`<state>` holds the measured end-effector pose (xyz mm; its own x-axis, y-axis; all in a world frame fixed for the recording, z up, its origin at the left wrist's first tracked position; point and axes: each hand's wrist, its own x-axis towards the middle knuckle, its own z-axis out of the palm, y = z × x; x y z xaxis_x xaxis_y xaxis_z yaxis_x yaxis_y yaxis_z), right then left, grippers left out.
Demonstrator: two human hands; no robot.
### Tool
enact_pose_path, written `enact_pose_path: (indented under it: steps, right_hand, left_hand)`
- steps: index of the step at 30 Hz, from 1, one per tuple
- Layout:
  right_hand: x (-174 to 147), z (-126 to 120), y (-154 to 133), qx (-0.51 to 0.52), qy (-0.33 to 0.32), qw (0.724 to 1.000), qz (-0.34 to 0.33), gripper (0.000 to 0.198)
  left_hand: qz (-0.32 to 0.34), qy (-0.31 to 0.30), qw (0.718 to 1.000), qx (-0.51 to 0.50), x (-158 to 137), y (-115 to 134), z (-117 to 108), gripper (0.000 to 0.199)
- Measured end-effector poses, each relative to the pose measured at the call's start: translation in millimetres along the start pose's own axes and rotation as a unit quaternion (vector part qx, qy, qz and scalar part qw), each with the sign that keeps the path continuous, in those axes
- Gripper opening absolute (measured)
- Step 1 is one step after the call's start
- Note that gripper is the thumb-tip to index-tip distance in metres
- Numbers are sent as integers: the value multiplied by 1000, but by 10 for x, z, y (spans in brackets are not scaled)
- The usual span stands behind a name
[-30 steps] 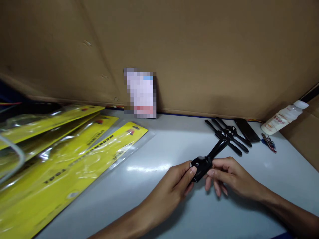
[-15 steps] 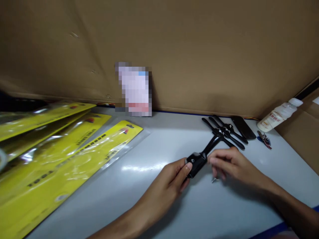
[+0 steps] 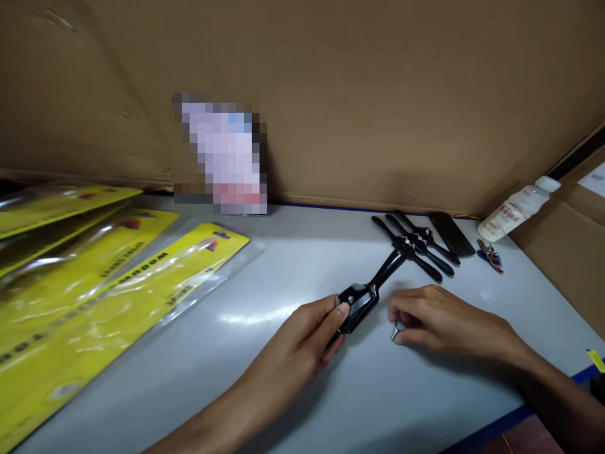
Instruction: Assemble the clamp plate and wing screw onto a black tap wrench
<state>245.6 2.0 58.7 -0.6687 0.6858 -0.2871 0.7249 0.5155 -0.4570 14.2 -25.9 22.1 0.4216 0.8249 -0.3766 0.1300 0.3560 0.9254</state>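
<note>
A black metal spokeshave (image 3: pixel 363 308) is gripped in my left hand (image 3: pixel 314 334), thumb pressed on its body near a small round screw head. Its free handle points up and right toward several similar black spokeshaves (image 3: pixel 420 244) lying side by side on the table. My right hand (image 3: pixel 432 318) is just right of the held tool and apart from it, low over the table. Between its curled fingers and thumb is a small silver metal piece (image 3: pixel 395 331), shaped like a screw; part of it is hidden by the fingers.
Yellow packages (image 3: pixel 142 296) in clear plastic overlap along the left. A pixelated item (image 3: pixel 231 157) leans on the cardboard wall (image 3: pixel 331 94). At the back right are a dark flat phone-like object (image 3: pixel 451 233), a milky bottle (image 3: pixel 515 211) and a small bundle of metal parts (image 3: pixel 490 255).
The view has shifted, so everything sits further left. My right hand has turned and drawn slightly away from the spokeshave, its fingers curled more around the silver piece. My left hand keeps its grip.
</note>
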Motion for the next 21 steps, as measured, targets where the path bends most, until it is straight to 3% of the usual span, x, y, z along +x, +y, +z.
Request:
enact_pose_path:
  steps: [7, 11, 15, 18, 21]
  right_hand:
    - [33, 54, 70, 21, 18, 998, -58, 12]
    - [35, 47, 49, 28, 42, 996, -74, 15]
    - [-11, -17, -11, 121, 57, 989, -63, 14]
    - [-36, -51, -82, 204, 121, 970, -54, 15]
    - [-8, -18, -173, 177, 229, 955, -63, 13]
  left_hand:
    - [-44, 1, 999, -17, 23, -7, -12, 52]
    - [-56, -15, 998, -15, 41, -19, -40, 46]
    - [-45, -22, 999, -1, 42, 3, -51, 42]
    - [-29, -30, 999, 14, 37, 7, -46, 39]
    - [-2, -34, 998, 44, 50, -28, -33, 36]
